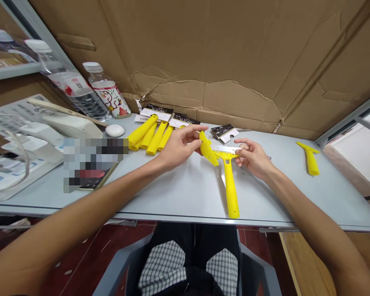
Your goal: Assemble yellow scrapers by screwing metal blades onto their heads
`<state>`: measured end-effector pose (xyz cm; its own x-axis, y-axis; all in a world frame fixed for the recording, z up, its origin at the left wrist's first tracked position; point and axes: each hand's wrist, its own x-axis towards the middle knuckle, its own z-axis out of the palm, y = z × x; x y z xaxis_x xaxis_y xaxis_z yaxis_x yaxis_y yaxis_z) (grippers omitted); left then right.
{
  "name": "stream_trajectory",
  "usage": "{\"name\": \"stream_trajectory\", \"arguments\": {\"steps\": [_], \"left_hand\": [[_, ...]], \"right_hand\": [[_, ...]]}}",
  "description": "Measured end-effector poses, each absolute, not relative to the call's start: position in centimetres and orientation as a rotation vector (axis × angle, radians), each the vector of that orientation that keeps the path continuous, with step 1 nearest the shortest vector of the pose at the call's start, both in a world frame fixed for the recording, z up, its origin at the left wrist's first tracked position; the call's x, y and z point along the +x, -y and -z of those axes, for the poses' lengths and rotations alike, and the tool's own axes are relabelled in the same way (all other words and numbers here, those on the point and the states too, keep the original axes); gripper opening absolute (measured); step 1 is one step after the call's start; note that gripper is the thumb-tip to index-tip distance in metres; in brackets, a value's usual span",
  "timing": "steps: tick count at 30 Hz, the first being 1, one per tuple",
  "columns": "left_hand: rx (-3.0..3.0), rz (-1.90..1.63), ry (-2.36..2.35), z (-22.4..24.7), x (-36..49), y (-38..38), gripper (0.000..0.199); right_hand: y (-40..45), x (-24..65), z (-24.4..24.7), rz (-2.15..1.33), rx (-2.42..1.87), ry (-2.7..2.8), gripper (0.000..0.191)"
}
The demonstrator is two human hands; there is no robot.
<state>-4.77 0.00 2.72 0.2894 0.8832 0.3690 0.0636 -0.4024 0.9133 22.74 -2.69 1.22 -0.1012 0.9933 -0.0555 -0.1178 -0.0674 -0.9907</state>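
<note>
Between thumb and fingers, my left hand [183,146] pinches a flat yellow plastic plate [208,150] with small holes, tilted on edge. My right hand [252,157] grips the right end of a yellow scraper [231,185], whose handle points toward me. A metal blade [223,149] lies along the scraper's head, its right end under my right fingers. Small screws [243,170] are scattered on the table just below my right hand. Behind my hands lies a black-and-white printed card [224,133].
Several yellow handles [156,137] with printed cards lie at the back left. Another yellow scraper handle [311,160] is at the far right. On the left are a phone [101,172], a white round object [115,130] and bottles [107,90]. A cardboard wall [203,53] stands behind.
</note>
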Motion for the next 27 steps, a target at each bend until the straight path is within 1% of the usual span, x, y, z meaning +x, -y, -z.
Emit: {"name": "stream_trajectory", "arguments": {"steps": [3,5,14,17,21,25,27], "left_hand": [[1.476,-1.192,-0.881,-2.8,-4.3,0.3,0.03],[1.406,-1.162,-0.899,-2.6,-4.1,0.4,0.027],[1.611,-1.035,-1.129,-1.2,-3.7,0.3,0.019],[1.508,-0.987,-1.078,-1.3,-3.6,0.6,0.021],[1.326,-0.944,-0.988,-1.2,-3.4,1.0,0.022],[1.308,-0.882,-0.94,-0.8,-3.4,0.8,0.016],[1.331,-0.907,-0.919,-0.6,-3.4,0.5,0.019]], "right_hand": [[2.9,22.3,-1.0,-1.4,-1.111,1.174,0.049],[3.0,22.1,-0.9,-1.409,-1.106,1.185,0.047],[3.1,22.2,-0.8,-1.417,-1.088,1.192,0.039],[3.0,22.1,-0.9,-1.402,-1.099,1.186,0.038],[3.1,22.0,-0.9,-1.405,-1.095,1.199,0.031],[3.1,22.0,-0.6,-1.416,-1.085,1.227,0.027],[3.1,22.1,-0.5,-1.423,-1.083,1.231,0.028]]}}
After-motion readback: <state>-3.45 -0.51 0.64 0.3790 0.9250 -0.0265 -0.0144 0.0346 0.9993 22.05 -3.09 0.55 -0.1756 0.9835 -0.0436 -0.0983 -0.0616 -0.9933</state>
